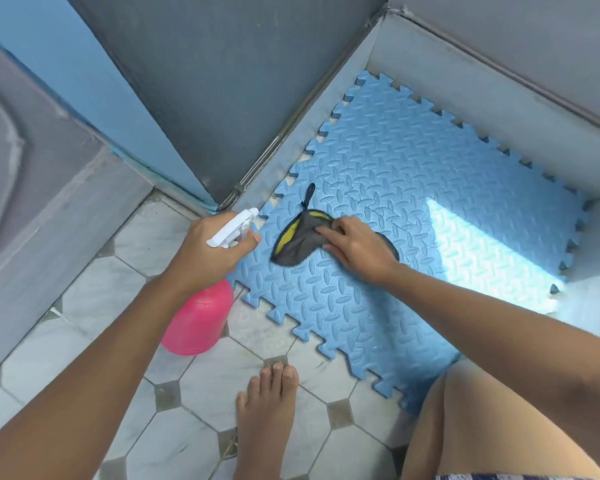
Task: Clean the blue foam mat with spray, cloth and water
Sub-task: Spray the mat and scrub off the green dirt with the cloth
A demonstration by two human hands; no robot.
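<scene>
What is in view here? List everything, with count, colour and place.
foam mat: 1, blue, on the floor in the grey corner
cloth: 1, grey and yellow, on the mat
spray bottle: 1, pink with white trigger, at the mat's left edge
floor tiles: many, pale with dark insets, lower left
left hand: 1, grips the spray bottle
right hand: 1, holds the cloth
foot: 1, bare, on the tiles

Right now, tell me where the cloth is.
In the head view the cloth lies mid-frame on the blue mat near its left edge, held by the right hand, just right of the spray bottle in the left hand.
</scene>
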